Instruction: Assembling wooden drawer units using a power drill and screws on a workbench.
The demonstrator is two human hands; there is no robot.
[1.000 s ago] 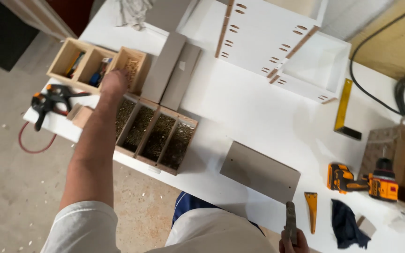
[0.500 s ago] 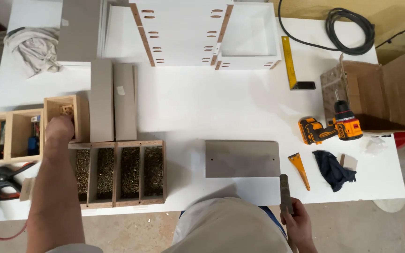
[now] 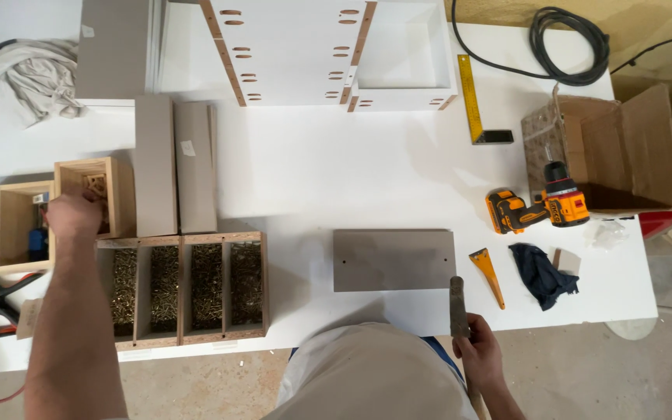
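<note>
Your left hand [image 3: 75, 214] is dipping curled into the wooden box [image 3: 96, 196], its fingertips hidden, while your right hand [image 3: 477, 351] is gripping a half-hidden hammer [image 3: 458, 305].

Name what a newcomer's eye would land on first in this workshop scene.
The orange drill lies at the right of the white table, beside an open cardboard box. At the left, the left hand reaches into a small wooden box above a tray of screws. The right hand grips a hammer.
</note>
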